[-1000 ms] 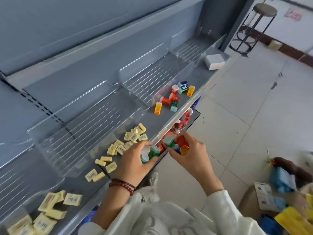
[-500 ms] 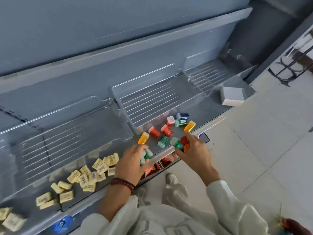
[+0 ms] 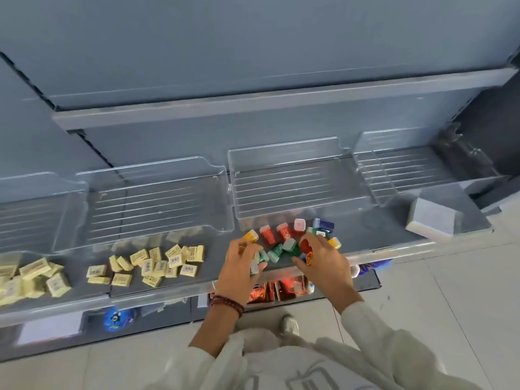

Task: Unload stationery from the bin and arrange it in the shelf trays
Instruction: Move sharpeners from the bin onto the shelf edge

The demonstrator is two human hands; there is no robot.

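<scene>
Leftward, yellow erasers (image 3: 157, 263) litter the shelf (image 3: 394, 237); left hand (image 3: 239, 266) curls round green cases (image 3: 262, 256), loose cases (image 3: 282, 233) lie between, right hand (image 3: 326, 266) clutches red and orange cases (image 3: 306, 249), probably light, hard, slick plastic, best pinched across flat sides.

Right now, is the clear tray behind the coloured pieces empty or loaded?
Empty. The clear tray shows a bare ribbed floor; the coloured pieces lie on the grey shelf in front of it, not inside.

A white shoe (image 3: 290, 325) stands on pale floor tiles (image 3: 450, 291).
</scene>
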